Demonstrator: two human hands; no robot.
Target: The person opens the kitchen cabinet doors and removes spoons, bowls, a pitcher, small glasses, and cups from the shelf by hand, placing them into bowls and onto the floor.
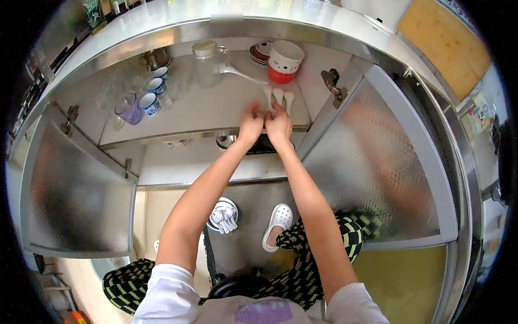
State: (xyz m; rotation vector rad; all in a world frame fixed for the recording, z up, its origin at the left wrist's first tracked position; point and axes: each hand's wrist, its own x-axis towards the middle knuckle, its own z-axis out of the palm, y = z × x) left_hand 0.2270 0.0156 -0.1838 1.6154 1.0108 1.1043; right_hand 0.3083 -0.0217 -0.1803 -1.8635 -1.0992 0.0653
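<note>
Over the front part of the upper cabinet shelf, my left hand (251,125) and my right hand (278,127) are close together. The left fingers point up and are smeared by motion, so their grip does not show. Curled fingers of my right hand are at the handles of several white spoons (278,96), whose bowls point to the back of the shelf. The handle ends are hidden by that hand. Just behind them stands a white and red bowl stack (285,62). A white ladle (243,74) lies beside a clear glass jug (207,65).
Blue and white cups (150,103) and a purple glass (129,109) stand at the shelf's left. Two frosted doors (81,183) (388,167) are swung outward. On the floor is a white bowl of spoons (223,216). A metal counter edge (226,26) runs above the shelf.
</note>
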